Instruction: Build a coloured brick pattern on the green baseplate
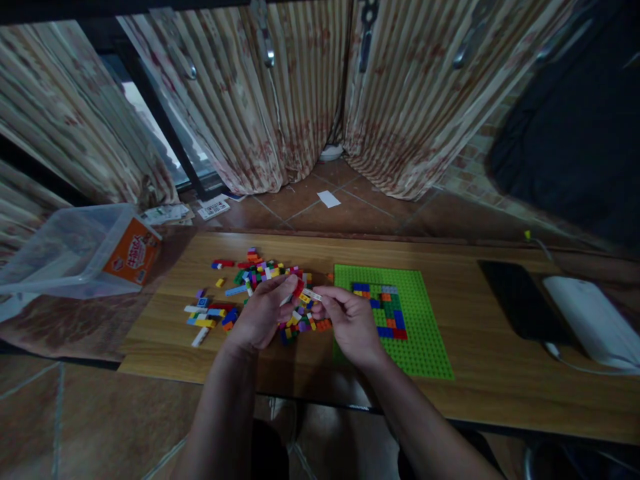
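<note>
My left hand (261,312) is closed with a red toy brick (299,288) pinched at its fingertips. A narrow white toy brick (312,294) sits between the thumb and fingers of my right hand (354,327). The two bricks are close together over a heap of mixed bricks (267,272); whether they touch I cannot tell. Just right of my right hand lies a green baseplate (430,340). On it, blue, red, orange and green bricks (399,320) form a frame-like outline, partly hidden by that hand.
More loose bricks (203,323) lie on the wooden table (165,320) at left. A clear plastic bin (65,233) with an orange label stands beyond its left end. A black flat device (523,300) and a white box with a cable (590,320) lie at right.
</note>
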Demonstrator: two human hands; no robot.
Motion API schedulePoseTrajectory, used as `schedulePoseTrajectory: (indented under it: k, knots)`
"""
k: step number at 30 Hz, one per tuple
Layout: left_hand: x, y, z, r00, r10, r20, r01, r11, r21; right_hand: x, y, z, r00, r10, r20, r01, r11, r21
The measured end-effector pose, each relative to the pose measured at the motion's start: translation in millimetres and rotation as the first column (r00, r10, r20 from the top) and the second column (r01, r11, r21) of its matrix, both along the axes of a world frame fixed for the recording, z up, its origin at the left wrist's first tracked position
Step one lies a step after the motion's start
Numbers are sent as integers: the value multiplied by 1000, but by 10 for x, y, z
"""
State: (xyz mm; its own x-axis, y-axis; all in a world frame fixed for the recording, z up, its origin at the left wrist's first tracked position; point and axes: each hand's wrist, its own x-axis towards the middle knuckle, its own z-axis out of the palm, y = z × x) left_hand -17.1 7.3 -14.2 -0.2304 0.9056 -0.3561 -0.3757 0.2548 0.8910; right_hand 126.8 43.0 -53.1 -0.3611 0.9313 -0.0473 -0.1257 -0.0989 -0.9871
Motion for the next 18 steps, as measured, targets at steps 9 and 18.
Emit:
schedulePoseTrajectory:
  k: [9,18]
  knots:
    - [-86,-6,7,986,154,-60,-155,988,-22,43,-16,-9,968,-80,239,3,951,308]
    - [-40,2,20,990,129,53,-127,991,-31,0,34,-113,859,-187,477,-167,779,605]
